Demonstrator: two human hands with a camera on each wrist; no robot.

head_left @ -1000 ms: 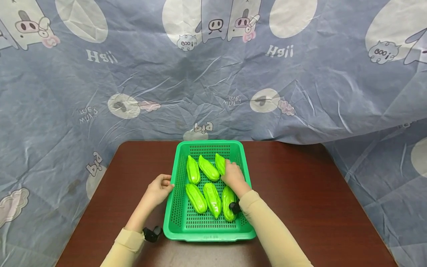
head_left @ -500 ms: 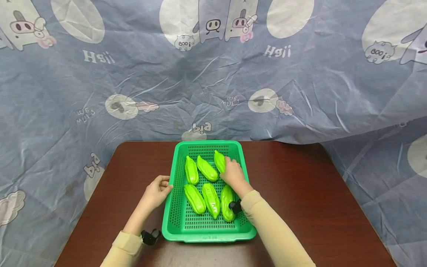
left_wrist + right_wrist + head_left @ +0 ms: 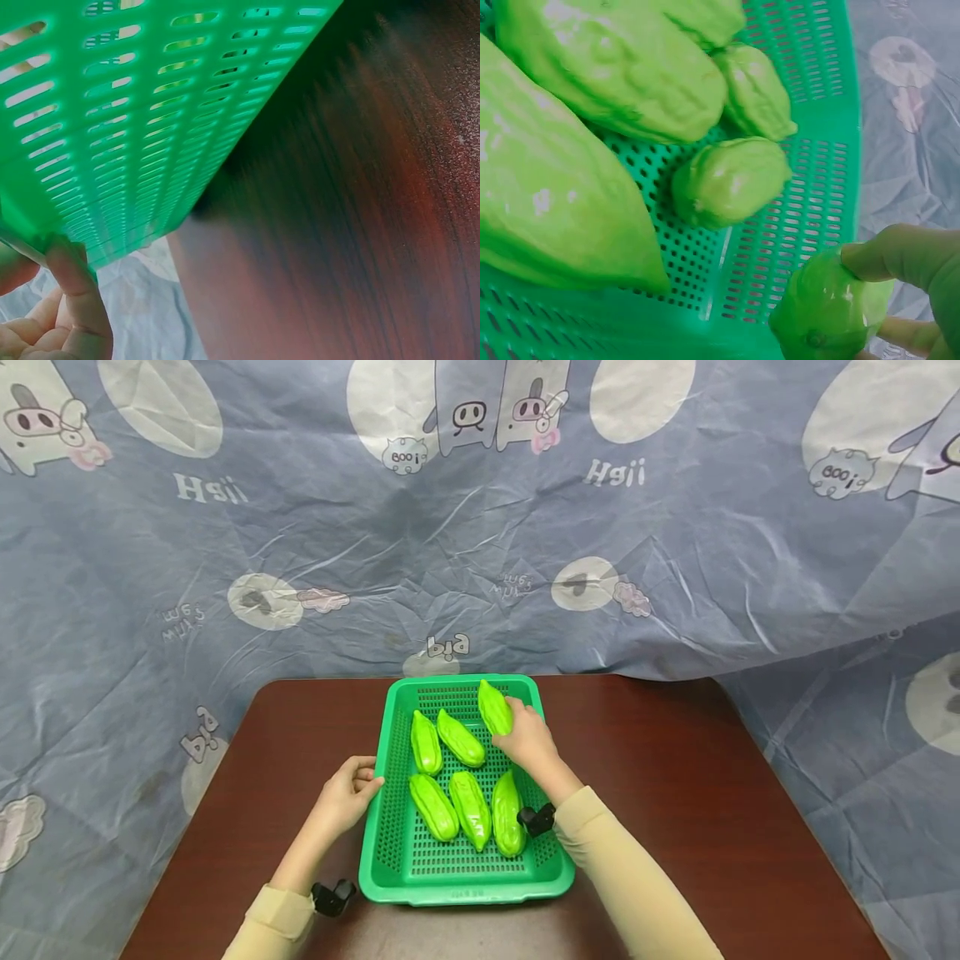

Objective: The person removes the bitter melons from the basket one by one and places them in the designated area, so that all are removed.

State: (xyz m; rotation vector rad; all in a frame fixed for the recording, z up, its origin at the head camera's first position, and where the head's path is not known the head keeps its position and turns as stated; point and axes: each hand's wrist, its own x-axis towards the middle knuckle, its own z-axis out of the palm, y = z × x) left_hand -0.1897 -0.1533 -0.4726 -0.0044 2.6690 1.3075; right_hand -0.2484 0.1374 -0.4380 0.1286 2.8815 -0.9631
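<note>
A green perforated plastic basket sits on the table with several light-green, ridged bitter melons inside, such as this bitter melon in the near row. My right hand grips another bitter melon near the basket's far right corner, lifted above the others. In the right wrist view, thumb and fingers pinch the lower end of this held bitter melon. My left hand pinches the basket's left rim; the left wrist view shows the fingers at the rim.
The dark brown wooden table extends to both sides of the basket. A grey-blue patterned cloth hangs behind the table. Black cameras sit on both wrists, the right wrist camera over the basket's right side.
My right hand has raised its bitter melon up and away toward the far right of the basket. The left hand stays at the rim. The head view has shifted slightly.
</note>
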